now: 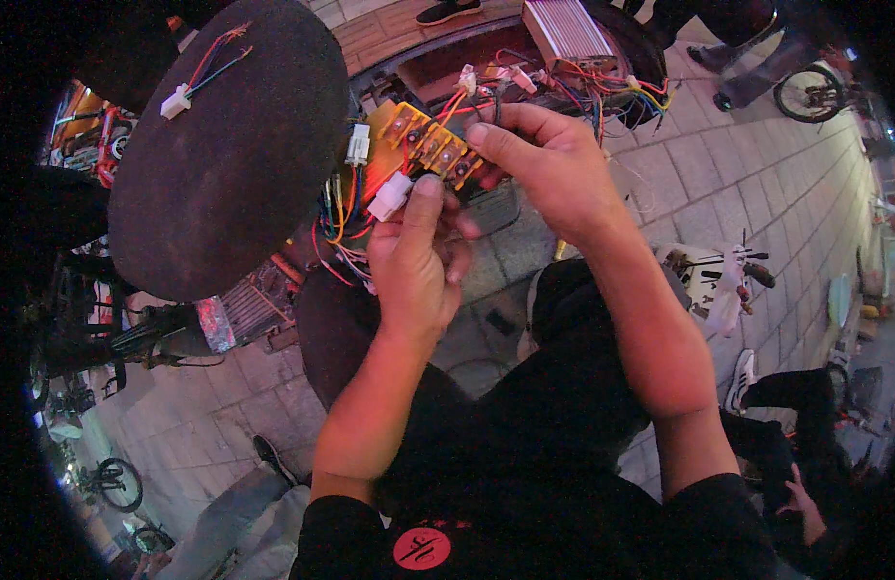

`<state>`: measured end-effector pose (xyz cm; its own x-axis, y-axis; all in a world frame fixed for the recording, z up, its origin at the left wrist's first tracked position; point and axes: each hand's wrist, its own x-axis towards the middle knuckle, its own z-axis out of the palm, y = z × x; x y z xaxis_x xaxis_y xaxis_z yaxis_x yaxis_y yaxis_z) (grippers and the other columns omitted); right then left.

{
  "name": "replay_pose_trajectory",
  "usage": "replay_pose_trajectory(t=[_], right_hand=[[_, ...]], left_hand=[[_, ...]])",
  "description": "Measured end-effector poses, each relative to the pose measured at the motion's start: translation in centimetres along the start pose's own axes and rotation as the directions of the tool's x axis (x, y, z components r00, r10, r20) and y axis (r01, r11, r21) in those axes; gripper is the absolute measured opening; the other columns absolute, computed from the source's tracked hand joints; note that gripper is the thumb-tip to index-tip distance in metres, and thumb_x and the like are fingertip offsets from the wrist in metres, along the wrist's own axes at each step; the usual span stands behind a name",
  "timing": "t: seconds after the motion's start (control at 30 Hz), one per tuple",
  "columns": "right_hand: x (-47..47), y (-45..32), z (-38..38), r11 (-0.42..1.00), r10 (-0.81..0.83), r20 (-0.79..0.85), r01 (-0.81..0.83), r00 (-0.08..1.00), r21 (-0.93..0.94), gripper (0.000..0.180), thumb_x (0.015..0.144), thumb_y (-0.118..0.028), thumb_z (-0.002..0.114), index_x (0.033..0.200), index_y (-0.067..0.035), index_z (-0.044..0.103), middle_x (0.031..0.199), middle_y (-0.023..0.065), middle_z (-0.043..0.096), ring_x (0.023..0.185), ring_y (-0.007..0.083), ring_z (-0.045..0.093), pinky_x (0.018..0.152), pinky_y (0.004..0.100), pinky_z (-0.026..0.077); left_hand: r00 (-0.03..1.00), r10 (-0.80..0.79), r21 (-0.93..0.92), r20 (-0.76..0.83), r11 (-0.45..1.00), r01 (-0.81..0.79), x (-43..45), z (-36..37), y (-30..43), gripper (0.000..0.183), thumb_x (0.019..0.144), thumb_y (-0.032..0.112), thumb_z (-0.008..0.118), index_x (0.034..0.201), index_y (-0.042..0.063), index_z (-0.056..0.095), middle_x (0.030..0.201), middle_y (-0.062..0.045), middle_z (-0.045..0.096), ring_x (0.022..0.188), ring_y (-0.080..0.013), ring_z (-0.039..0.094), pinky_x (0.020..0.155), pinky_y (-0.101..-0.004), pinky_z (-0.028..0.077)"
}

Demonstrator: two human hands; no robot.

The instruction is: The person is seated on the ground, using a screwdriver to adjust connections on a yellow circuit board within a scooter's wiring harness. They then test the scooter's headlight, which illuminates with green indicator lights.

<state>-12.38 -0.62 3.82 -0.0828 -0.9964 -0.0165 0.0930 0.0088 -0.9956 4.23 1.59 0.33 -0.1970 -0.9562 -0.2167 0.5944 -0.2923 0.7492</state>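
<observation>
My left hand (422, 254) grips a white plastic wire connector (391, 196) between thumb and fingers, just below a yellow terminal block (431, 145) with screws. At the right end of that block my right hand (545, 163) pinches something near a dark wire; its fingertips partly hide what they hold. Another white connector (357, 145) with wires stands left of the block. Coloured wires (336, 210) hang below it. Behind my right hand sits a finned metal controller box (569, 32), with many wires (621, 87) running from it.
A black seat (230, 152) on the left carries a loose white connector (176, 102) with short wires. Screwdrivers and other tools (755, 274) lie in a container at right. Other people's legs and shoes (741, 377) are around on the paving, and bicycles (810, 93) stand farther off.
</observation>
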Motion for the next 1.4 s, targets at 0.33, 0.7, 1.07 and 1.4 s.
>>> replay_pose_trajectory(t=[0.33,0.7,1.07,1.4], right_hand=[[0.1,0.5,-0.2,1.000,0.005,-0.021,-0.005,1.000,0.023,0.023,0.100,-0.019,0.070,0.110,0.000,0.074,0.089,0.0016,0.073,0.074,0.0076,0.064,0.069,0.0259,0.053],[-0.1,0.4,0.2,0.999,0.053,-0.069,-0.051,0.996,0.018,0.025,0.100,-0.017,0.071,0.115,0.002,0.072,0.098,0.0071,0.075,0.082,0.0130,0.070,0.077,0.0291,0.058],[-0.1,0.1,0.8,0.997,0.050,-0.084,-0.045,0.995,0.061,0.023,0.097,-0.020,0.073,0.103,0.002,0.075,0.090,0.0041,0.075,0.077,0.0091,0.065,0.071,0.0272,0.053],[-0.2,0.5,0.3,0.998,0.039,-0.088,-0.034,0.995,0.050,0.023,0.096,-0.020,0.074,0.105,0.001,0.076,0.091,0.0032,0.075,0.078,0.0083,0.065,0.073,0.0267,0.053]], left_hand=[[0.998,0.045,0.075,-0.053,0.996,-0.041,0.0,0.7,0.0,0.022,0.104,0.026,0.065,0.115,0.006,0.065,0.099,-0.005,0.071,0.088,-0.0198,0.077,0.038,-0.0236,0.042],[0.990,0.141,0.156,-0.006,0.978,-0.138,0.1,0.6,-0.2,0.019,0.106,0.020,0.060,0.113,0.003,0.065,0.100,-0.009,0.071,0.089,-0.0249,0.078,0.042,-0.0262,0.048],[0.995,0.094,-0.035,0.044,0.995,-0.093,0.5,0.1,-0.3,0.025,0.106,0.020,0.058,0.118,-0.001,0.066,0.103,-0.011,0.074,0.091,-0.0236,0.076,0.053,-0.0327,0.060],[0.994,0.103,0.002,0.030,0.995,-0.103,0.7,0.5,-0.4,0.026,0.104,0.021,0.059,0.125,0.006,0.062,0.108,-0.010,0.075,0.086,-0.0179,0.073,0.050,-0.0287,0.048]])
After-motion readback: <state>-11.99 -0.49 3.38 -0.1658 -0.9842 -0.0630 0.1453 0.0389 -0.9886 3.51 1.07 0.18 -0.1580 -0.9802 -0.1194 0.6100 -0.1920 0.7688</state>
